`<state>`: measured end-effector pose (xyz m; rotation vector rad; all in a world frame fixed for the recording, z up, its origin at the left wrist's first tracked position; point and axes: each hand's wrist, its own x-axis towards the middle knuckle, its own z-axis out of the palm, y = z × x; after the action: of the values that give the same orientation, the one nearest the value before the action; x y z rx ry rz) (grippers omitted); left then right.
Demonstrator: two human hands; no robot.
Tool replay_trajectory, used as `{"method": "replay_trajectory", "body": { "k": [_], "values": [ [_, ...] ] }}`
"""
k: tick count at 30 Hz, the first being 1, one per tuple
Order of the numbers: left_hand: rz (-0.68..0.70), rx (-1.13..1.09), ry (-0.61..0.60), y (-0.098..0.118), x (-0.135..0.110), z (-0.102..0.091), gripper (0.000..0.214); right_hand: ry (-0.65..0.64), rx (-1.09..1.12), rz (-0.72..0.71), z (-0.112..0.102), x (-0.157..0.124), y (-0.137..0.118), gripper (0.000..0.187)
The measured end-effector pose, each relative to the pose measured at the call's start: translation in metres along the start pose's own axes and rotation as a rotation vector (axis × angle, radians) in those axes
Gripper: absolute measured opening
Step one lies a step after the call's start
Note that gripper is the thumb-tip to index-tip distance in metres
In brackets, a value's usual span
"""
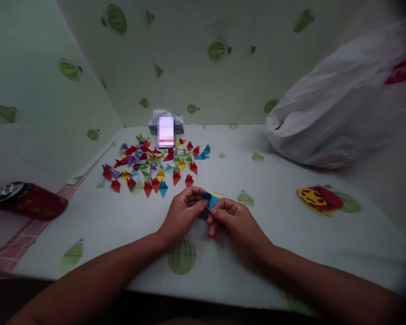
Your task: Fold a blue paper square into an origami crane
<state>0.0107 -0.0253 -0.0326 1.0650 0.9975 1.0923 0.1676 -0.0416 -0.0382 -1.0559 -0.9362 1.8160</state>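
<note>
A small piece of blue folded paper (215, 200) is held up between my two hands, just above the middle of the table. My left hand (184, 212) pinches its left side between thumb and fingers. From the other side, the thumb and index finger of my right hand (238, 223) close on its lower right part. My fingers cover much of the paper, so its full shape is hidden. Something yellow (218, 194) shows just behind the blue paper. Beyond my left hand lies a spread of small origami pieces (154, 184) in red, blue, yellow, green and purple.
A phone with a lit screen (166, 131) leans against a tissue box (179, 122) behind the origami. A red can (34, 202) lies tilted at far left. To the right are a red and yellow item (320, 199) and a large white plastic bag (320, 113).
</note>
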Motion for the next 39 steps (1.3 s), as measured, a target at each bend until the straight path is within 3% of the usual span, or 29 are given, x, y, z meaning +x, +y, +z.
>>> {"method": "replay_trajectory", "body": {
  "k": [6, 11, 14, 20, 39],
  "values": [
    [-0.02, 0.008, 0.043, 0.002, 0.003, -0.004, 0.025, -0.055, -0.133, -0.045, -0.003, 0.002, 0.0, 0.042],
    [-0.134, -0.005, -0.003, 0.008, 0.004, -0.008, 0.028, 0.07, -0.45, -0.382, -0.013, 0.005, -0.013, 0.031],
    [-0.217, -0.013, -0.065, 0.011, 0.003, -0.007, 0.027, 0.075, -0.574, -0.495, -0.017, 0.009, -0.017, 0.023],
    [-0.248, -0.002, -0.115, 0.011, 0.002, -0.005, 0.027, -0.006, -0.622, -0.436, -0.018, 0.012, -0.015, 0.023],
    [-0.186, 0.036, -0.17, 0.009, 0.001, -0.006, 0.038, -0.066, -0.406, -0.311, -0.019, 0.01, -0.018, 0.035]
  ]
}}
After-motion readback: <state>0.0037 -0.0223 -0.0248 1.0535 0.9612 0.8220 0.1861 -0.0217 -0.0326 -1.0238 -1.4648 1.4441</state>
